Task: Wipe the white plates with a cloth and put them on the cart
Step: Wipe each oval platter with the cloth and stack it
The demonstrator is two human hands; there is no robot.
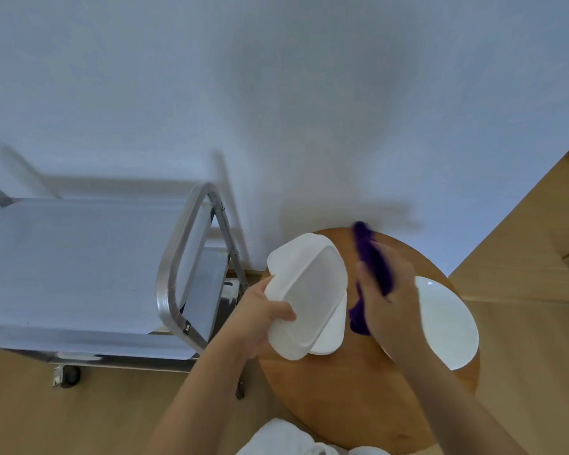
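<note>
I'm mid-wipe, I judge: my left hand (263, 320) grips the tilted plate (306, 297) by its near edge, thumb curled over the rim, while my right hand (388, 290) clutches the cloth (372, 257) just right of it. Another plate (447, 323) lies beyond my right fingers on the table (326, 405); next I'd swing left to the cart (79, 257).

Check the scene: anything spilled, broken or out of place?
Nothing stands out. Left hand holds the white rectangular plate, right hand the purple cloth; the steel cart's top shelf holds no plates.
</note>
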